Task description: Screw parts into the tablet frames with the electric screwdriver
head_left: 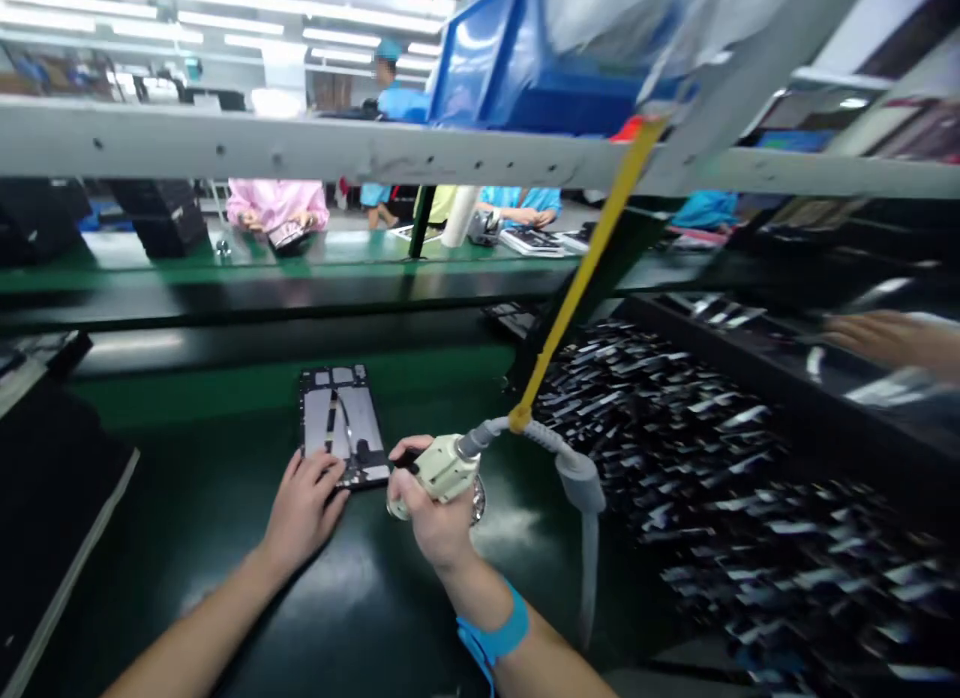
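An opened tablet (341, 413), or similar flat device, lies on the green bench with its inner parts showing: grey panels, a dark strip and a thin cable. My left hand (304, 508) is at its lower left corner, the fingers bent over the edge and the thumb along the near side. Just right of the device, my right hand (439, 513) is wrapped round a pale cream gun-like tool (450, 468). The tool's exact kind does not show. A grey hose (589, 558) leads from it, tied to a yellow strap (592, 268) from above. A blue band (499, 628) circles my right wrist.
Many dark parts with shiny strips (720, 458) are packed to the right, blurred. Another person's hand (892, 343) reaches in there. A dark stack (60, 498) stands left. A metal rail (300, 143) and blue bin (525, 68) are overhead. People sit beyond the conveyor (337, 248).
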`<state>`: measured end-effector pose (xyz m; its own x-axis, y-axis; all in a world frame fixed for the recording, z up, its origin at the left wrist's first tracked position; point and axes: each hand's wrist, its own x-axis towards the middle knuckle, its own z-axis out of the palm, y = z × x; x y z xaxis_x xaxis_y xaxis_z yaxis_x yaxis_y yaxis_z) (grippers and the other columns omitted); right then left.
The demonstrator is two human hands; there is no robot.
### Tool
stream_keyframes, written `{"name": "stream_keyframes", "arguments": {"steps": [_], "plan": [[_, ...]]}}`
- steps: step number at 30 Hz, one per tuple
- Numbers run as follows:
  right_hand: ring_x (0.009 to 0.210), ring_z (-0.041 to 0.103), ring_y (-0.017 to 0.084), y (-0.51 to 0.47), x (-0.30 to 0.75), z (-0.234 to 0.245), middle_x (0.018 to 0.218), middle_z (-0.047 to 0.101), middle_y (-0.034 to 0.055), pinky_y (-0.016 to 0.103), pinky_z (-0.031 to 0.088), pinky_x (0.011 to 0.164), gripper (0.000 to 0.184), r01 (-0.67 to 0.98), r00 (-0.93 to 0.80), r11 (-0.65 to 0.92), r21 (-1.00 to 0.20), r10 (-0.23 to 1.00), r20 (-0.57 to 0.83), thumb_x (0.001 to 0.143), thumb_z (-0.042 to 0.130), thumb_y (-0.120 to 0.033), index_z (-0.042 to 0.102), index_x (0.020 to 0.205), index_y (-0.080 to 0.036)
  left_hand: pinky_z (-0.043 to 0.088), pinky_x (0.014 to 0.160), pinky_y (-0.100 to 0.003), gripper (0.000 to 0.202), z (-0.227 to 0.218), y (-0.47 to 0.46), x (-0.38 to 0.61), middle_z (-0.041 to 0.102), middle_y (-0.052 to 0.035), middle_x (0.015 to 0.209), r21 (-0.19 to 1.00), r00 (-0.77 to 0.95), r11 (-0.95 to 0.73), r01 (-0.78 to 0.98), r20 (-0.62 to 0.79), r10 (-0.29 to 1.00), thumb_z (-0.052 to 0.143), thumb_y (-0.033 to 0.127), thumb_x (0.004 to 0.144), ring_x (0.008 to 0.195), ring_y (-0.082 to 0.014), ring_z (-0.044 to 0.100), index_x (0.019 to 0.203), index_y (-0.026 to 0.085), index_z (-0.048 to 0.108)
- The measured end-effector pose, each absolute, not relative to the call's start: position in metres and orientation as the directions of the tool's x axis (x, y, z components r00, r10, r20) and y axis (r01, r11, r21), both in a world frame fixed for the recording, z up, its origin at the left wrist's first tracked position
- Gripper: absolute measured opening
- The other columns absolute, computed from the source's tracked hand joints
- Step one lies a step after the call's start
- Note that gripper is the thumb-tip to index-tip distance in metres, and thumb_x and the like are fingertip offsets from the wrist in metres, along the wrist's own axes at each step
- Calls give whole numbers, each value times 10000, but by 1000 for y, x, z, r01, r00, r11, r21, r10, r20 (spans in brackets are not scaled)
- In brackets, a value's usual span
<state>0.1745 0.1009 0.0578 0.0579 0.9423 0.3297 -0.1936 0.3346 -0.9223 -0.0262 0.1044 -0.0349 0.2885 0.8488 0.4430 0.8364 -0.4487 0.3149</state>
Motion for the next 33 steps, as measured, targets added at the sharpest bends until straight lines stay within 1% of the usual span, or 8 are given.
{"name": "stream_keyframes", "arguments": {"steps": [2, 4, 8, 11, 16, 21, 26, 33], "plan": [[491, 574, 92, 104, 184, 59, 836, 669, -5, 226, 491, 449, 193, -162, 101, 350, -922, 936, 338, 831, 704, -274, 609, 989, -218, 307, 1235, -553, 324, -37, 145, -44, 671, -101, 1322, 238, 233, -368, 899, 452, 861, 552, 299, 1009, 1365, -285, 540, 1310, 247, 659], [521, 577, 104, 105, 189, 55, 777, 659, -9, 235, 509, 490, 173, -105, 88, 359, -927, 932, 351, 818, 702, -268, 628, 961, -207, 279, 1239, -579, 333, -35, 185, -60, 664, -120, 1324, 211, 155, -287, 934, 485, 861, 550, 322, 1004, 1413, -322, 487, 1300, 232, 675], [676, 626, 151, 106, 190, 48, 794, 676, 12, 284, 558, 667, 132, 24, 15, 415, -909, 909, 416, 771, 703, -233, 661, 891, -199, 306, 1165, -685, 396, -34, 236, -78, 594, -218, 1355, 251, -56, -103, 963, 558, 828, 505, 345, 996, 1440, -428, 403, 1294, 140, 667], [693, 618, 157, 105, 188, 48, 781, 662, 4, 284, 543, 690, 95, 73, -3, 412, -908, 911, 413, 762, 678, -217, 660, 854, -203, 336, 1164, -651, 441, -38, 244, -82, 546, -228, 1400, 282, -131, -49, 958, 582, 802, 489, 367, 984, 1454, -424, 374, 1319, 123, 641], [697, 604, 154, 107, 189, 51, 778, 655, -5, 276, 521, 693, 109, 81, -2, 413, -907, 910, 414, 746, 667, -195, 647, 853, -200, 438, 1142, -492, 474, -45, 238, -88, 556, -197, 1383, 320, -144, -60, 946, 576, 805, 444, 420, 980, 1355, -355, 501, 1281, 126, 664], [659, 579, 139, 111, 188, 47, 744, 632, -20, 256, 499, 645, 98, 67, 9, 393, -917, 919, 395, 745, 675, -192, 639, 836, -194, 489, 1084, -489, 519, -50, 228, -94, 631, -193, 1263, 377, -154, -61, 924, 514, 844, 408, 478, 970, 1232, -353, 593, 1201, 114, 698], [670, 593, 145, 114, 187, 37, 767, 643, -4, 253, 515, 629, 102, 46, -9, 382, -923, 924, 382, 778, 680, -214, 645, 871, -189, 541, 1014, -461, 451, -54, 201, -91, 708, -128, 1136, 442, -98, -115, 889, 431, 897, 440, 495, 960, 1110, -309, 670, 1077, 173, 733], [619, 607, 142, 116, 188, 28, 820, 684, 25, 257, 522, 563, 182, -7, -34, 331, -944, 943, 331, 827, 701, -307, 659, 955, -184, 537, 1047, -445, 371, -51, 159, -70, 710, -100, 1206, 502, 10, -228, 834, 400, 916, 504, 464, 971, 1162, -275, 670, 1035, 217, 774]]}}
